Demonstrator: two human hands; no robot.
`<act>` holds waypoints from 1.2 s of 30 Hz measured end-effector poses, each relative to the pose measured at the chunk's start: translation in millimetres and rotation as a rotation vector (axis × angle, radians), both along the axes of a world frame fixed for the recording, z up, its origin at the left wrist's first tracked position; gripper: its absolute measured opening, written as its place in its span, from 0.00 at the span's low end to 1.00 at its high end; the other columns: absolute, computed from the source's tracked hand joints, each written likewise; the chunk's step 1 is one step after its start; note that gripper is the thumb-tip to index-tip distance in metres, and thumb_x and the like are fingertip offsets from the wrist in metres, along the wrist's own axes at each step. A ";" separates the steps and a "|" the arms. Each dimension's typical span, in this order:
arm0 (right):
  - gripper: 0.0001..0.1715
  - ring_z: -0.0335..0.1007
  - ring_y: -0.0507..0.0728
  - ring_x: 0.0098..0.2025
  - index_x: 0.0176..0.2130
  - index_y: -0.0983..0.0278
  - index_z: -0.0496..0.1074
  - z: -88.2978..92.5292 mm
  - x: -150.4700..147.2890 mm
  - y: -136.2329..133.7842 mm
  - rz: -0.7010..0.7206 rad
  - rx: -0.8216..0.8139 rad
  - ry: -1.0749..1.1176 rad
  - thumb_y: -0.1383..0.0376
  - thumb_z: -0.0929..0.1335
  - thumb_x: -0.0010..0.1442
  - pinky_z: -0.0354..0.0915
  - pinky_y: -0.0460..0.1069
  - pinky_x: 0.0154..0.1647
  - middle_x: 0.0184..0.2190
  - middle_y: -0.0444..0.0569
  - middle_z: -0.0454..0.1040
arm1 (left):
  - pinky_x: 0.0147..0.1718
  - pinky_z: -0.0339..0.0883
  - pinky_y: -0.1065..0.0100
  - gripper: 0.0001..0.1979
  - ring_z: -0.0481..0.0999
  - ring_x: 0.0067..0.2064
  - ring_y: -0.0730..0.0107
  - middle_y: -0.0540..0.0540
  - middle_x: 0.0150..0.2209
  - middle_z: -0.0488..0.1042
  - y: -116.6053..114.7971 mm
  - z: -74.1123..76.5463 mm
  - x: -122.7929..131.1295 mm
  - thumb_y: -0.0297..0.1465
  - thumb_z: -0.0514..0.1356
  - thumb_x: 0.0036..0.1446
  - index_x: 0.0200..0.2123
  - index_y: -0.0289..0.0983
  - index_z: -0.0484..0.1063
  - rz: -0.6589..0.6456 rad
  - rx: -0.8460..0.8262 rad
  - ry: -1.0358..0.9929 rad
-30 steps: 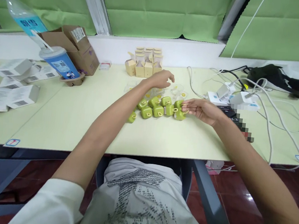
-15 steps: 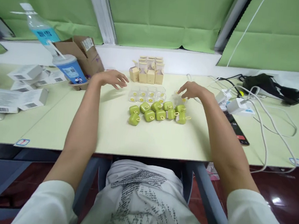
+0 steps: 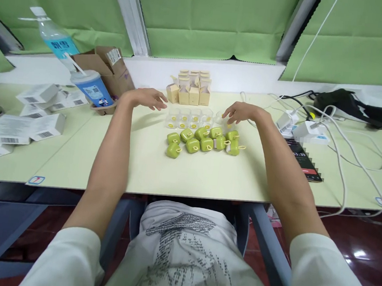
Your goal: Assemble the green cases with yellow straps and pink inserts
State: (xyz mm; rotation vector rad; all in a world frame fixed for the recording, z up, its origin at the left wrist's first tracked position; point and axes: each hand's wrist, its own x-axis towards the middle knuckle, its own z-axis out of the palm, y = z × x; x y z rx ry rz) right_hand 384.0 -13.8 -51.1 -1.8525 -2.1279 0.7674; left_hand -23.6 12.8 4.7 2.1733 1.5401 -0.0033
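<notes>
My left hand (image 3: 149, 98) hovers palm down at the left end of the clear plastic cases (image 3: 184, 118), fingers loosely stretched and holding nothing. These cases stand in rows and bear small yellow round marks. My right hand (image 3: 241, 112) is over the clear cases (image 3: 227, 122) at the right end of the rows, its fingers bent down and apart. Whether its fingertips touch a case I cannot tell. In front of the cases lie several glossy green rounded cases (image 3: 192, 145) with pale loops, in two uneven rows.
Small tan open boxes (image 3: 189, 95) stand at the wall. To the left are white boxes (image 3: 10, 128), a blue cup (image 3: 94, 89), a bottle (image 3: 56, 40) and a cardboard box (image 3: 113, 69). Chargers with white cables (image 3: 310, 130), a phone (image 3: 303, 159) and a black pouch (image 3: 355, 108) lie right.
The whole view has shifted slightly. My right hand has moved slightly left over the clear cases at the right end; my left hand stays nearly in place. The green cases lie as before.
</notes>
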 end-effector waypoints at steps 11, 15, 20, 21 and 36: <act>0.17 0.86 0.66 0.37 0.31 0.61 0.84 -10.7 -5.2 8.8 -0.074 0.034 -0.019 0.75 0.86 0.46 0.84 0.59 0.46 0.22 0.47 0.79 | 0.59 0.77 0.57 0.55 0.85 0.62 0.43 0.36 0.64 0.84 -3.8 17.3 -0.9 0.60 0.66 0.49 0.76 0.39 0.71 -0.021 0.078 0.124; 0.19 0.85 0.63 0.33 0.41 0.61 0.86 -6.0 -7.4 2.0 -0.068 -0.002 0.076 0.73 0.86 0.50 0.84 0.56 0.40 0.24 0.44 0.82 | 0.58 0.77 0.57 0.55 0.85 0.63 0.43 0.37 0.64 0.84 -7.3 21.2 -0.5 0.60 0.66 0.49 0.76 0.40 0.71 -0.033 0.076 0.120; 0.17 0.84 0.59 0.33 0.36 0.61 0.86 9.9 3.3 -7.6 0.019 0.027 0.143 0.77 0.84 0.49 0.81 0.53 0.37 0.32 0.47 0.86 | 0.57 0.78 0.58 0.57 0.85 0.62 0.44 0.33 0.65 0.83 -9.6 21.7 -0.3 0.60 0.64 0.48 0.77 0.36 0.70 -0.032 0.072 0.154; 0.16 0.85 0.60 0.35 0.35 0.60 0.87 13.1 4.3 -8.8 0.063 0.034 0.121 0.78 0.84 0.49 0.80 0.52 0.38 0.33 0.47 0.87 | 0.58 0.77 0.58 0.58 0.85 0.62 0.43 0.33 0.65 0.83 -9.8 21.8 -0.3 0.60 0.65 0.48 0.77 0.35 0.69 -0.034 0.074 0.156; 0.14 0.87 0.63 0.43 0.45 0.56 0.91 24.2 8.1 -13.8 0.114 -0.116 -0.200 0.64 0.83 0.57 0.81 0.53 0.44 0.36 0.46 0.88 | 0.59 0.78 0.56 0.55 0.85 0.62 0.44 0.32 0.65 0.82 -7.5 18.0 0.0 0.59 0.62 0.53 0.77 0.33 0.67 -0.031 0.046 0.151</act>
